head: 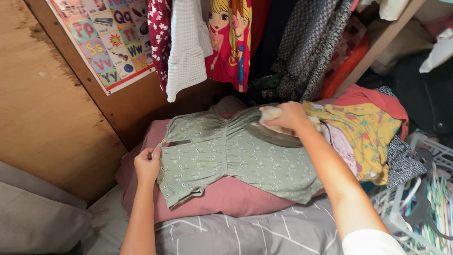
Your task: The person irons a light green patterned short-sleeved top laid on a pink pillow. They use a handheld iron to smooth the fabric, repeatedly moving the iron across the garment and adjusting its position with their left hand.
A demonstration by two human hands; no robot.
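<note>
right hand clenched on the iron, left hand pinching the green dress hem; lingering risks a scorch.

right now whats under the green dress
The green dress lies spread on a pink cushion, which rests on grey bedding. The cushion's middle is covered by the dress. A metal iron sits on top.
</note>
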